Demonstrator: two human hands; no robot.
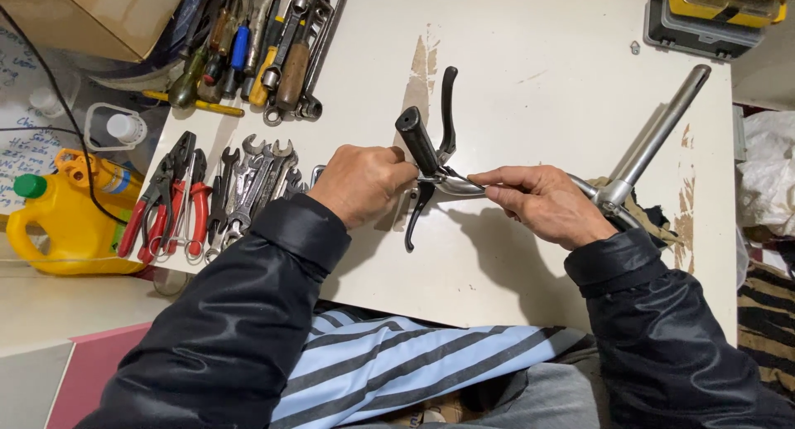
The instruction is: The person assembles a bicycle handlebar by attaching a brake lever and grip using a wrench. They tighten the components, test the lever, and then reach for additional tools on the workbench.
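A chrome bicycle handlebar [460,187] with a long stem [662,122] lies across a white table [530,56]. Its black rubber grip [416,139] points up toward the left. My left hand [361,183] is closed at the bar just below the grip, next to a black brake lever [421,214] that hangs down. A second black brake lever [448,110] sticks up behind the grip. My right hand [542,201] pinches the chrome bar with thumb and forefinger, right of the levers.
Wrenches [248,185] and red-handled pliers [166,201] lie in a row at the left. Screwdrivers and more tools [257,48] are piled at the back left. A yellow jug [62,218] stands off the table's left edge. A yellow-grey tool case [712,15] sits at the back right.
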